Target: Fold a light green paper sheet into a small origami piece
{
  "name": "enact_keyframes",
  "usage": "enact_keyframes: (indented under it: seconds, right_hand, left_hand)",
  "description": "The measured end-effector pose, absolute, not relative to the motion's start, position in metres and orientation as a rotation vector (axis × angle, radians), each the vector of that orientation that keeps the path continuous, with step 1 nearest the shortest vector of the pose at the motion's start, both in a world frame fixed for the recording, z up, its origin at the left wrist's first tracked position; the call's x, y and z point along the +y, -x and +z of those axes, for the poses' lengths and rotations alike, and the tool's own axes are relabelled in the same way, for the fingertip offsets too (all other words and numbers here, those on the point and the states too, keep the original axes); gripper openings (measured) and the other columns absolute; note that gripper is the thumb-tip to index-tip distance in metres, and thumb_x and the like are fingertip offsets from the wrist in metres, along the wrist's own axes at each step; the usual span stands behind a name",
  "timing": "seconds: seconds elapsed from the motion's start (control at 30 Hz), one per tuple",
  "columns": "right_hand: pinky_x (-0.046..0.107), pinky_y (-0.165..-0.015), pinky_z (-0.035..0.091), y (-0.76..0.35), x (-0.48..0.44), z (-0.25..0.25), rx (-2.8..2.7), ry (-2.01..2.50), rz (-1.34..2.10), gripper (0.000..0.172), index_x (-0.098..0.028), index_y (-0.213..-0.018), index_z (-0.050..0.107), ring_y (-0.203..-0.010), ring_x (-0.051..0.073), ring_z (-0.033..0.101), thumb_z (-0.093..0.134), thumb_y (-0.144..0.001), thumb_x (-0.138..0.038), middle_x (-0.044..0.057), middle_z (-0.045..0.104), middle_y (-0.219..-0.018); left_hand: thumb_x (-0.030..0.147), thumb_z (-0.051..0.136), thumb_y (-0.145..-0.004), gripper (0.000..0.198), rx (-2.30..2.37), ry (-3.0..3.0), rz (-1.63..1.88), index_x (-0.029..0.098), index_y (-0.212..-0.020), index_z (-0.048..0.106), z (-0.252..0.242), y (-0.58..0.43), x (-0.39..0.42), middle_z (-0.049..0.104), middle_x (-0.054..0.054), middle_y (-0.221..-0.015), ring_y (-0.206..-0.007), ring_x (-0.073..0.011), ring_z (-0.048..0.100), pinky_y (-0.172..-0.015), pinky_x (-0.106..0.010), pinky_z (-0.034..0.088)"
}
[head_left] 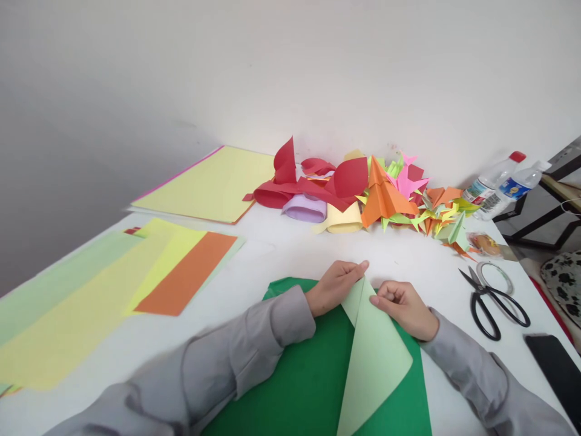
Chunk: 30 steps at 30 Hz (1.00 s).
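Note:
A pale green sheet of paper [377,357], partly folded toward a point at its far end, is held in front of me. My left hand [338,286] pinches it near that tip, thumb pointing up and away. On its right edge, my right hand [403,307] grips the paper between thumb and curled fingers. Beneath both hands lies a dark green sheet [299,375], its far left corner crumpled. The near end of the pale paper runs out of view at the bottom.
Coloured paper strips [186,275] lie at left, with large yellow sheets [204,181] behind. Folded paper pieces [385,197] pile along the wall. To the right are black-handled scissors [485,297], a tape roll [506,280], a black phone [554,369] and two plastic bottles [512,184].

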State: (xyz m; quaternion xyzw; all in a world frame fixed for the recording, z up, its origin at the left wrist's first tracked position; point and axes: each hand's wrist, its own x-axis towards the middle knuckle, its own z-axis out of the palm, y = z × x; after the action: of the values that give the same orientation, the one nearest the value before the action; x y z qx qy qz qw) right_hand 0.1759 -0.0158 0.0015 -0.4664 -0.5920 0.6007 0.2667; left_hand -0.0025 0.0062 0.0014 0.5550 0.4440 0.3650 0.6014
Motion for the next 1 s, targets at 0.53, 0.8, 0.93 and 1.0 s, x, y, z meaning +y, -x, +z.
enact_keyframes:
  seconds: [0.53,0.8,0.93,1.0]
  right_hand:
    - [0.023,-0.043,0.017,-0.1776,-0.0134,0.0015,-1.631,1.228,1.554,0.045,-0.018,-0.060,0.049,-0.043,0.006,0.024,0.066,-0.070,-0.058,-0.009,0.035,-0.046]
    - [0.022,-0.042,0.019,-0.1797,-0.0154,0.0005,-1.616,1.216,1.642,0.046,-0.018,-0.059,0.048,-0.042,0.006,0.028,0.068,-0.068,-0.058,-0.008,0.040,-0.046]
    - [0.022,-0.042,0.020,-0.1807,-0.0142,0.0012,-1.581,1.209,1.614,0.045,-0.017,-0.061,0.050,-0.043,0.006,0.029,0.068,-0.069,-0.058,-0.007,0.041,-0.047]
    - [0.022,-0.042,0.019,-0.1810,-0.0130,0.0012,-1.587,1.192,1.615,0.046,-0.018,-0.060,0.049,-0.043,0.006,0.027,0.068,-0.069,-0.059,-0.008,0.038,-0.046]
  left_hand:
    - [0.037,0.078,-0.060,0.026,0.958,-1.156,0.918,0.013,-0.056,0.068,-0.0025,0.0012,0.0067,0.062,-0.002,-0.055,-0.055,-0.0117,0.050,-0.056,-0.026,0.039]
    - [0.053,0.063,-0.071,0.048,1.018,-1.016,0.950,0.015,-0.044,0.051,-0.0021,0.0008,0.0084,0.044,0.002,-0.041,-0.044,-0.0089,0.039,-0.046,-0.024,0.030]
    - [0.053,0.063,-0.072,0.044,1.017,-1.007,0.975,0.015,-0.053,0.051,-0.0005,0.0006,0.0097,0.047,0.004,-0.048,-0.044,-0.0067,0.036,-0.046,-0.022,0.027]
    - [0.051,0.067,-0.069,0.039,1.006,-1.075,0.985,0.016,-0.060,0.054,0.0016,0.0004,0.0091,0.048,0.004,-0.053,-0.047,-0.0071,0.037,-0.047,-0.022,0.029]
